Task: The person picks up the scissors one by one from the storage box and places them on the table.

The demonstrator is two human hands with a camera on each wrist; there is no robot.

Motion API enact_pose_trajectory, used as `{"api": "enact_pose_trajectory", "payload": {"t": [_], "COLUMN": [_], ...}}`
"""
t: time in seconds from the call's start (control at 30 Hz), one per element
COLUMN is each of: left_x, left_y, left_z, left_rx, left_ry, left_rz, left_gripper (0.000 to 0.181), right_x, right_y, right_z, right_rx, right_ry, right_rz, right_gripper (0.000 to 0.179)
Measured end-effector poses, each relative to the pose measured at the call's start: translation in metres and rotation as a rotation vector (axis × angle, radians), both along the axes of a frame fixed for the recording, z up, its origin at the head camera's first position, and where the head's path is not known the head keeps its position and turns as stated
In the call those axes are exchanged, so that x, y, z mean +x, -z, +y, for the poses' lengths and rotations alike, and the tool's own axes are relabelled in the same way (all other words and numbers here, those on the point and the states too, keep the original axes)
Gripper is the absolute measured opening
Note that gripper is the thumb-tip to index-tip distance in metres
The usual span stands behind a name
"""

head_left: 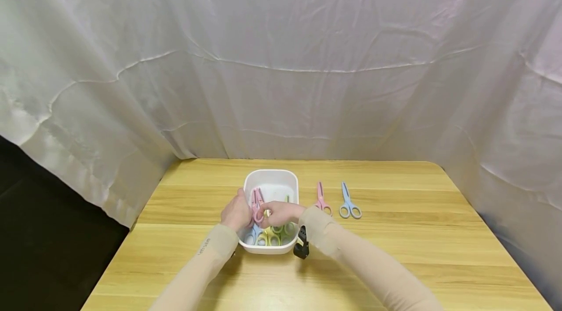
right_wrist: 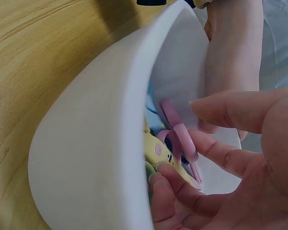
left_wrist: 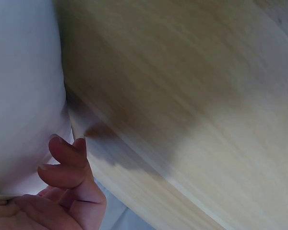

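A white plastic bin point(head_left: 270, 250) stands on the table with several pairs of children's scissors in it. My left hand point(head_left: 237, 211) grips the bin's left wall, its fingers bent along the outside in the left wrist view. Over the bin's interior reaches my right hand point(head_left: 283, 212). Pink scissors point(head_left: 257, 199) lean at the left wall, blades pointing away. In the right wrist view my index fingertip touches a pink handle point(right_wrist: 186, 140), while the thumb stays apart from it. Other fingertips rest by yellow scissors point(right_wrist: 156, 149). Blue scissors point(head_left: 250, 236) and green scissors point(head_left: 290, 228) lie near the bin's front.
To the right of the bin, pink scissors point(head_left: 320, 196) and blue scissors point(head_left: 347, 201) lie side by side on the wooden table point(head_left: 395, 238), blades pointing away. A pale curtain point(head_left: 307, 106) hangs behind the table and along its sides.
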State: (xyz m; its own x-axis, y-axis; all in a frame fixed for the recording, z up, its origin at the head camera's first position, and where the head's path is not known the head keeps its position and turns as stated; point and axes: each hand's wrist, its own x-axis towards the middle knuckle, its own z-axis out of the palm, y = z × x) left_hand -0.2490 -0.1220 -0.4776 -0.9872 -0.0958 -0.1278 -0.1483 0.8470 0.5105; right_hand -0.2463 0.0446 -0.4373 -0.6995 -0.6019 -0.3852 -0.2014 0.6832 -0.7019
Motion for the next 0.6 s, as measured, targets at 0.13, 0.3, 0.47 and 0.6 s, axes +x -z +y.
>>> {"api": "enact_pose_trajectory", "payload": {"t": [0.13, 0.3, 0.47, 0.6], "left_x": [0.0003, 0.0004, 0.0004, 0.0005], "left_y": [-0.0009, -0.002, -0.0015, -0.0016], "left_z": [0.0004, 0.0006, 0.0006, 0.0007], "left_rx": [0.006, 0.011, 0.023, 0.031], "left_ry": [-0.004, -0.008, -0.009, -0.009], "left_rz": [-0.006, -0.02, -0.027, -0.033], "left_gripper": [0.071, 0.071, 0.074, 0.073], "right_x": [-0.0011, -0.0018, -0.0019, -0.0037], "right_y": [0.0018, 0.0031, 0.0026, 0.0015], "right_z": [-0.0001, -0.0009, -0.0018, -0.0023], "right_rx": [0.005, -0.001, -0.013, -0.024], "right_ry": [-0.008, -0.01, -0.003, 0.006], "right_rz": [0.006, 0.007, -0.018, -0.055], "right_gripper": [0.023, 0.022, 0.017, 0.013]}}
